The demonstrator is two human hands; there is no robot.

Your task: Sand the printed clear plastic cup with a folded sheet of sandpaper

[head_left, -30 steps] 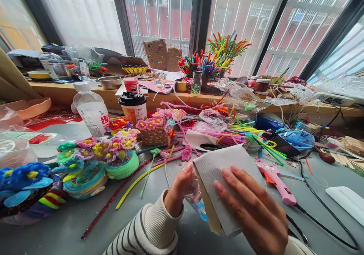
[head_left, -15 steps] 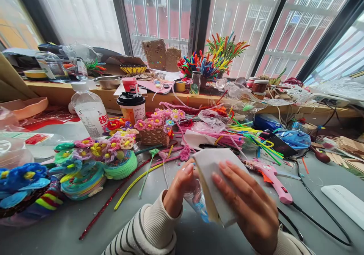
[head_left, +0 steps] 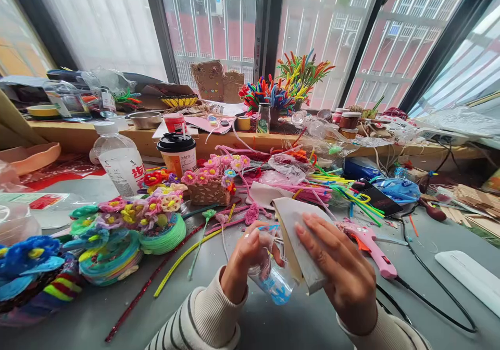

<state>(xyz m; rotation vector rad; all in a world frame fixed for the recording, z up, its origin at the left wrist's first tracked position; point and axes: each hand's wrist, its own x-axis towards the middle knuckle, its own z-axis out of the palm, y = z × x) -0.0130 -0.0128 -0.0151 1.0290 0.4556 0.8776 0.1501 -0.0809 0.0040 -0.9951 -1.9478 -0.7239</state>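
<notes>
My left hand (head_left: 252, 253) is wrapped round a clear plastic bottle (head_left: 278, 286) with blue print, tilted with its printed end toward me. My right hand (head_left: 339, 266) grips a folded piece of white cardboard (head_left: 291, 212) with a yellowish inner side, fingers flat on its outer face and thumb hidden behind it. The cardboard stands right beside the bottle; whether they touch I cannot tell. Close to my right hand lies a pink glue gun (head_left: 377, 253). Left of my left hand, a yellow pipe cleaner (head_left: 183, 259) and a dark red one (head_left: 144, 292) lie on the grey table.
Pipe-cleaner flower baskets (head_left: 111, 251) crowd the left side, near a water bottle (head_left: 121, 160) and a lidded cup (head_left: 176, 154). Bundled pipe cleaners (head_left: 300, 188) lie behind my hands. The glue gun's black cord (head_left: 437, 308) loops at right, near a white device (head_left: 471, 277).
The cardboard has tilted and shifted slightly away from the bottle, so more of the bottle and its blue print shows. The view has moved a little. Both hands keep their hold.
</notes>
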